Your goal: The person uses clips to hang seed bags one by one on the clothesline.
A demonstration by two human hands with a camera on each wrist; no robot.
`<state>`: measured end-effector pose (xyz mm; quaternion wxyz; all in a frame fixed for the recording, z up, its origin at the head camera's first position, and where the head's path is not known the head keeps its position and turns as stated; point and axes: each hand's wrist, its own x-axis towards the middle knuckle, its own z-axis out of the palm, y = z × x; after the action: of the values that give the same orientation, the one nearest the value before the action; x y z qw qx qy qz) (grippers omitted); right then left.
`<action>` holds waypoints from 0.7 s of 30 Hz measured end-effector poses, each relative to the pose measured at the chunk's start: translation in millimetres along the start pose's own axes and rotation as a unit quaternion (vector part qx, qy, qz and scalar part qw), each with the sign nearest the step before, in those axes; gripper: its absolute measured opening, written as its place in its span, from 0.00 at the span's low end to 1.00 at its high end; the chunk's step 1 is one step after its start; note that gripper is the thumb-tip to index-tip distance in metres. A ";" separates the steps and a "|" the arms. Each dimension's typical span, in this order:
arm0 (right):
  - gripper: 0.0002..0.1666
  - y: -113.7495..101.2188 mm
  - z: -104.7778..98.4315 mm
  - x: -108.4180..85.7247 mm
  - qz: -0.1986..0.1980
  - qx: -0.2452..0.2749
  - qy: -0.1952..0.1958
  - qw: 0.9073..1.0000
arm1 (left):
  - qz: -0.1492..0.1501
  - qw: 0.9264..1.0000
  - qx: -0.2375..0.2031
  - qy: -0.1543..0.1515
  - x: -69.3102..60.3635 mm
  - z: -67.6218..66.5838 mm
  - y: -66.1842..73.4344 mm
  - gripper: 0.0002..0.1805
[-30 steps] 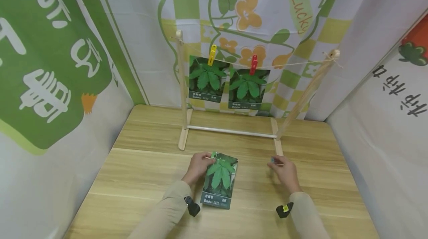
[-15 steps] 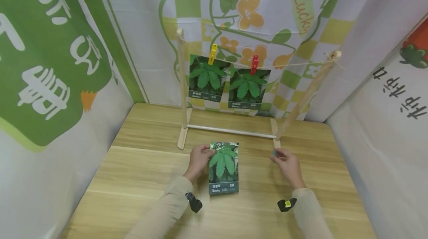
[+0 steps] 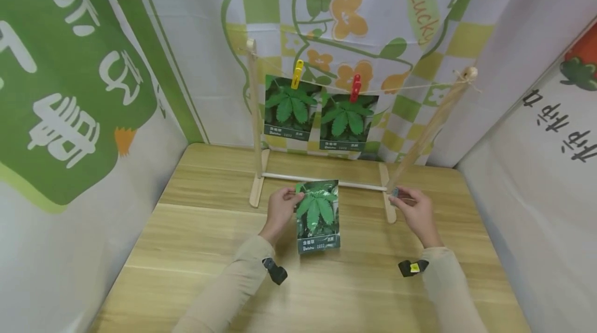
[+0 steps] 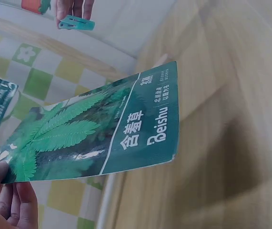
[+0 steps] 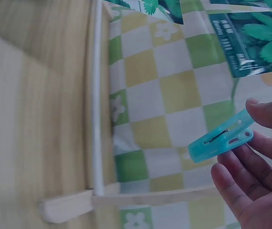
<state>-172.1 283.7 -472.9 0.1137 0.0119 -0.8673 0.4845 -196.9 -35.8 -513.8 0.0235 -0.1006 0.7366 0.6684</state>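
My left hand (image 3: 281, 213) pinches a seed packet (image 3: 318, 216) by its upper left edge, thumb in front and fingers behind. The packet shows green leaves above a dark label band and is held tilted above the table. In the right wrist view, my right hand (image 5: 257, 176) holds a turquoise clothespin (image 5: 221, 137) by its handle end, between thumb and fingers. That hand is beside the right post of a wooden stand (image 3: 422, 139). Two similar packets hang from the stand's string, one under a yellow clothespin (image 3: 297, 75), the other under a red clothespin (image 3: 356, 88).
The stand's feet rest on the wooden table (image 3: 196, 250), joined by a white crossbar (image 3: 280, 177). A thin string (image 3: 406, 88) runs between the post tops. A patterned curtain (image 3: 261, 4) hangs behind, with printed cloth walls at both sides.
Both hands have moved forward toward the stand, the left carrying the seed packet and the right the turquoise clothespin. The right hand has also shifted rightward. The hanging packets stay put.
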 end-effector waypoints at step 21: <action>0.19 -45.8 -28.3 32.1 -0.110 0.017 0.019 0.994 | 0.071 0.997 -0.037 0.004 14.5 2.5 54.9 0.14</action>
<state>-192.1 286.1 -413.6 0.1829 0.0999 -0.8498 0.4842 -221.3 -30.3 -462.6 -0.0307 -0.0514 0.7164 0.6951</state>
